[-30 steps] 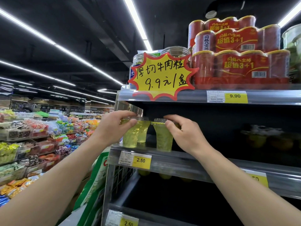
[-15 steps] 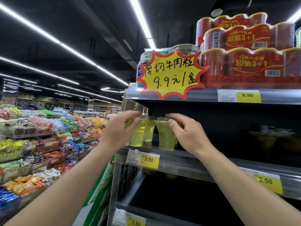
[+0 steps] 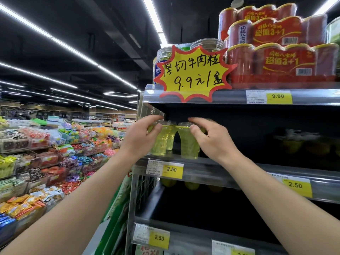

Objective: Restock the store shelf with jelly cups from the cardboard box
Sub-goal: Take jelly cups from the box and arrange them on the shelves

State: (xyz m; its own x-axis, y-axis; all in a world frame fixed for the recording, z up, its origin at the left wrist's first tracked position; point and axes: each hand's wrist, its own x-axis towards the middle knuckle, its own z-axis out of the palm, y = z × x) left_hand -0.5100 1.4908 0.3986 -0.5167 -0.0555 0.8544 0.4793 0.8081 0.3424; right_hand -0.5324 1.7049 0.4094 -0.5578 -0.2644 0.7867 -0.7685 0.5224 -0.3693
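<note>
Left hand [image 3: 140,138] fingers wrapped round pale-green clear plastic jelly cup [image 3: 159,142]; right hand [image 3: 211,139] fingers pinch neighbouring green cup [image 3: 188,142], apparently. Risk: tall narrow cups tip off grey metal shelf [image 3: 211,167] edge below fingers.

Single head-worn wide-angle view, facing forward and slightly upward at close range onto a shelf [image 3: 230,173] at right; aisle receding far left; forearms entering from near edge.
</note>
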